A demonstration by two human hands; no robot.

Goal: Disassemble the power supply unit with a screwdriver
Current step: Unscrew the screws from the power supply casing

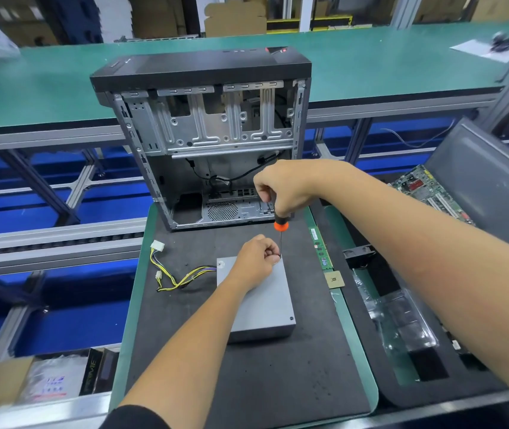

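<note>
From the head view we see the grey power supply (259, 301) lying flat on the dark surface (247, 373), our right hand (284, 187) clamped on the upright screwdriver (279, 230) while our left hand (256, 258) pinches its shaft at the box's far corner.

Far down to the left of the left hand (254, 261), a black glossy box (92, 371) reads roughly "PRIME".
</note>
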